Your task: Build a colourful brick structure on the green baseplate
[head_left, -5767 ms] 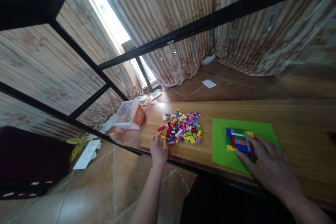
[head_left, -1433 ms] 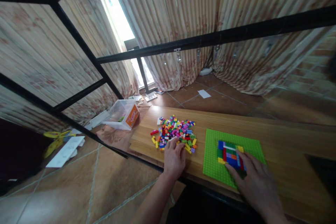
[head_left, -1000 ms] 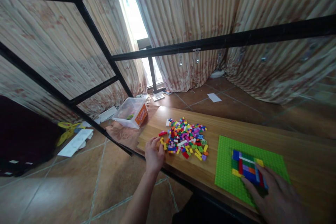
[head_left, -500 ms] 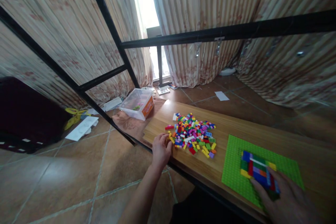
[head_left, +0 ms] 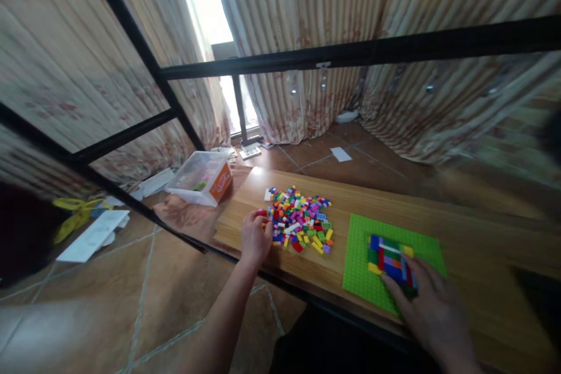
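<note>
A loose pile of small coloured toy bricks (head_left: 298,216) is spread over the wooden table. My left hand (head_left: 256,236) rests at the pile's left edge with its fingers bent together; what they pinch, if anything, is hidden. Close to its fingertips lies a red brick (head_left: 262,212). On the table's right part lies a green baseplate (head_left: 357,263), bearing a low block of joined bricks (head_left: 389,260) in blue, red, green, yellow and other colours. My right hand (head_left: 432,304) grips this block's right side, thumb at the near edge and fingers across the far side.
An open clear plastic box (head_left: 193,193) with an orange label stands beyond the table's left end. Black metal bars (head_left: 280,62) cross in front of patterned curtains (head_left: 302,11). White sheets (head_left: 94,236) and a yellow bag (head_left: 74,216) lie on the tiled floor.
The view has swung to the right, so everything sits further left. My left hand has shifted slightly forward along the pile's edge, closer to the red brick. My right hand stays on the block.
</note>
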`<state>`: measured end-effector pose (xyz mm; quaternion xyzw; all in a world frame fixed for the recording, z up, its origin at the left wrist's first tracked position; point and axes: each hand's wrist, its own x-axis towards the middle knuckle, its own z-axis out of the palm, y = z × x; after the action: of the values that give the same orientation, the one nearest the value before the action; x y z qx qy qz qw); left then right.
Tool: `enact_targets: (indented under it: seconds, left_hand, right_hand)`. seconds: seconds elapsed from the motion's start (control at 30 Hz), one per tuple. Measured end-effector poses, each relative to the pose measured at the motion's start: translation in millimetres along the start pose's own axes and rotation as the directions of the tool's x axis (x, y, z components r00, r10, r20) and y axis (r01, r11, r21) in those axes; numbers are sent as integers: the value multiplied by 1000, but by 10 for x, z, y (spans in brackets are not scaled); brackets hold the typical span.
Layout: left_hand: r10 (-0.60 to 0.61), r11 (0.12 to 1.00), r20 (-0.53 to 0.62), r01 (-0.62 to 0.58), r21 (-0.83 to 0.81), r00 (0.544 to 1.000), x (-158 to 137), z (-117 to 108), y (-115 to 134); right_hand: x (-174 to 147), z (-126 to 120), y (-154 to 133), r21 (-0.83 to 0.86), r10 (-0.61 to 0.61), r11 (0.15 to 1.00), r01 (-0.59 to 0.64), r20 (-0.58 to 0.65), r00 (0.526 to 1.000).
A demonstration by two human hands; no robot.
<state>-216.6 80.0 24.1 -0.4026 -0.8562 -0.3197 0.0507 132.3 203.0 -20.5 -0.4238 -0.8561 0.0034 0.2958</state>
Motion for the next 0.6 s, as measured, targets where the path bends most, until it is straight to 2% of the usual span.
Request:
enact_targets:
  seconds: [0.23,0.43,0.53,0.6]
  left_hand:
    - [53,998,52,-55,41,997,111,21,-87]
    - [89,992,128,-100,80,988,157,14,-142]
    - [72,992,150,-87,96,986,230,-68,-99]
    - [44,995,120,-54,86,992,263,-180,-15]
  right_hand:
    - [43,-9,-80,-15,108,994,-107,59,992]
    - [68,-54,-122,26,130,991,-132,73,989]
    - [87,-84,-149,29,150,988,-153,77,986]
    - [96,-101,-166,31,156,987,-159,73,985]
